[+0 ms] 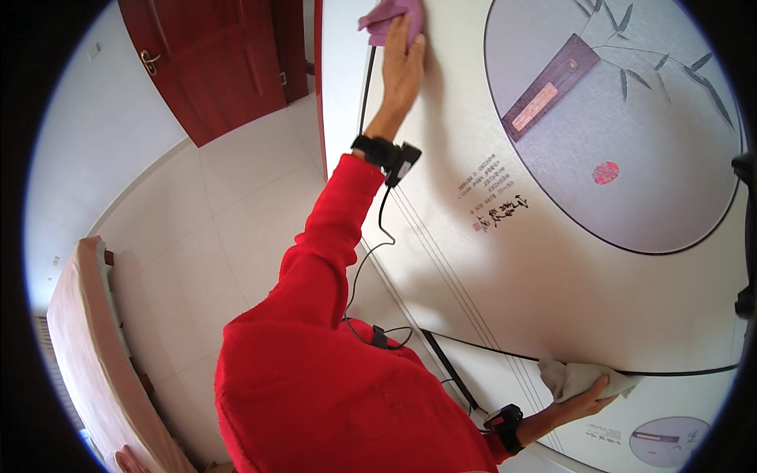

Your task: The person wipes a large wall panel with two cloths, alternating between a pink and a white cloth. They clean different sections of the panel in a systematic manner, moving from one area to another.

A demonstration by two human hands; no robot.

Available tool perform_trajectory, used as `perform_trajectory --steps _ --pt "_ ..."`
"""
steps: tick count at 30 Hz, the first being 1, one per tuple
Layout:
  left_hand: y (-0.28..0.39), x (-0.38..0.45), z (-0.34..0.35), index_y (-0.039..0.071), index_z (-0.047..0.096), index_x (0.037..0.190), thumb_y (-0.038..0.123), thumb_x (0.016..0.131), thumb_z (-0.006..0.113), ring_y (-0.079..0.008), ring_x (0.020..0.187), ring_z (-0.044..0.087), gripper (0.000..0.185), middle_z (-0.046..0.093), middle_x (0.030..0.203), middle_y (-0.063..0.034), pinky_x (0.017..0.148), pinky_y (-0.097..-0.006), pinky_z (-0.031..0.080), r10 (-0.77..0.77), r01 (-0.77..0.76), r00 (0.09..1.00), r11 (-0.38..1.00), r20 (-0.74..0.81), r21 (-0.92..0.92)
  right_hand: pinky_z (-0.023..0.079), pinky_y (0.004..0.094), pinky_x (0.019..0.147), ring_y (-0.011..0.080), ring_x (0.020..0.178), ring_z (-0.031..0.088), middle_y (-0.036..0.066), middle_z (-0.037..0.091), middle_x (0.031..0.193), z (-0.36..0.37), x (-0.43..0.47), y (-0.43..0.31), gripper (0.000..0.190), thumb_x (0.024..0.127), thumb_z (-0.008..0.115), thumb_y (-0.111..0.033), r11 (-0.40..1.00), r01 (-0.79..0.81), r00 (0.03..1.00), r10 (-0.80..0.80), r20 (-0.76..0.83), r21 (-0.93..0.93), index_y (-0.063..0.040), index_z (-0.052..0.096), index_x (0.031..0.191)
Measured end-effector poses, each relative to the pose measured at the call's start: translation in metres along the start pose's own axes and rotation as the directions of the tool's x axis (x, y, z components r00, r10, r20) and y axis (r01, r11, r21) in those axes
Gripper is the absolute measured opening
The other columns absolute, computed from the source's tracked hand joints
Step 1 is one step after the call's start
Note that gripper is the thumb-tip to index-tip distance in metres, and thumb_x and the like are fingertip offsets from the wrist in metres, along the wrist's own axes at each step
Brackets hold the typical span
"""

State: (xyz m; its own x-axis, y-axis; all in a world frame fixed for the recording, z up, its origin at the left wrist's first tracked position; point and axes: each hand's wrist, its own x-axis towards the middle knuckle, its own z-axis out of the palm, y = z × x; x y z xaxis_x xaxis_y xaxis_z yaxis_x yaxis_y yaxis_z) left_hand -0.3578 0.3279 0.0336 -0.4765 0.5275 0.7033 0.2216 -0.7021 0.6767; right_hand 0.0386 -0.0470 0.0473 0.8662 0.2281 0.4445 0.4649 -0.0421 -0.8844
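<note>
My left hand (402,74), at the top of the view, presses a folded purple cloth (393,20) near the edge of a white printed cabinet door panel (449,248). A long black strip (367,88) runs down from that cloth. At the lower right, my right hand (582,402) grips a crumpled grey cloth (582,378) against a thin black seam (680,372) between two panels. The large panel carries a round grey print (644,195) with bamboo leaves, a red seal and dark characters. Both wrists wear black strapped devices, and red sleeves cover my arms.
A dark red wooden door (219,53) with a metal handle stands at the upper left. Pale tiles cover the floor (183,236). A bed with a pink cover (89,355) lies at the left. A black cable (355,284) hangs from my left wrist along my body.
</note>
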Motion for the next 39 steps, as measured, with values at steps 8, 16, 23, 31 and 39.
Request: perform_trajectory --steps 8,16,23,31,39 --pt "0.065 -0.082 0.013 0.01 0.046 0.137 0.009 0.091 0.054 -0.0338 0.138 0.027 0.046 0.034 0.145 -0.0172 0.112 -0.0378 0.023 0.286 -0.319 0.923 0.943 0.256 0.098 0.047 0.0385 0.083 0.0282 0.103 0.055 0.017 0.053 0.123 -0.001 0.002 0.004 0.062 0.084 0.057 -0.034 0.999 0.041 0.999 -0.041 0.0 0.02 -0.001 0.044 0.134" --pt "0.035 0.001 0.014 0.007 0.049 0.133 0.011 0.088 0.058 -0.0365 0.133 0.034 0.046 0.039 0.14 -0.0189 0.11 -0.0396 0.028 0.381 -0.39 0.92 0.909 0.091 0.145 0.047 0.0392 0.083 0.0291 0.103 0.054 0.019 0.051 0.125 -0.004 0.007 0.012 0.062 0.084 0.057 -0.034 1.0 0.019 1.0 -0.019 0.022 0.003 0.0 0.043 0.135" --pt "0.003 0.105 0.003 0.002 0.038 0.14 0.025 0.097 0.045 -0.0346 0.136 0.03 0.049 0.035 0.145 -0.0192 0.113 -0.0382 0.021 0.191 -0.188 0.982 0.966 0.0 0.175 0.047 0.0394 0.084 0.0301 0.102 0.055 0.02 0.053 0.123 -0.005 0.009 0.012 0.061 0.084 0.055 -0.034 0.999 0.039 0.999 -0.039 0.004 0.011 0.0 0.045 0.133" --pt "0.041 0.142 0.008 0.008 0.042 0.138 0.022 0.094 0.048 -0.0242 0.119 0.043 0.046 0.046 0.132 -0.0114 0.103 -0.0346 0.032 0.25 -0.251 0.968 0.968 0.014 0.029 0.045 0.0402 0.087 0.0308 0.106 0.053 0.019 0.052 0.125 -0.005 0.007 0.007 0.061 0.084 0.054 -0.034 0.997 0.059 0.998 -0.06 0.026 0.04 0.0 0.044 0.134" --pt "0.119 0.089 0.039 0.004 0.04 0.139 0.015 0.095 0.047 -0.032 0.139 0.025 0.046 0.033 0.146 -0.0194 0.114 -0.0386 0.018 0.508 -0.538 0.836 0.834 0.21 0.122 0.045 0.04 0.087 0.0305 0.105 0.054 0.019 0.052 0.125 -0.005 0.006 0.01 0.06 0.085 0.054 -0.032 0.998 0.039 0.999 -0.041 0.03 0.056 0.0 0.044 0.134"
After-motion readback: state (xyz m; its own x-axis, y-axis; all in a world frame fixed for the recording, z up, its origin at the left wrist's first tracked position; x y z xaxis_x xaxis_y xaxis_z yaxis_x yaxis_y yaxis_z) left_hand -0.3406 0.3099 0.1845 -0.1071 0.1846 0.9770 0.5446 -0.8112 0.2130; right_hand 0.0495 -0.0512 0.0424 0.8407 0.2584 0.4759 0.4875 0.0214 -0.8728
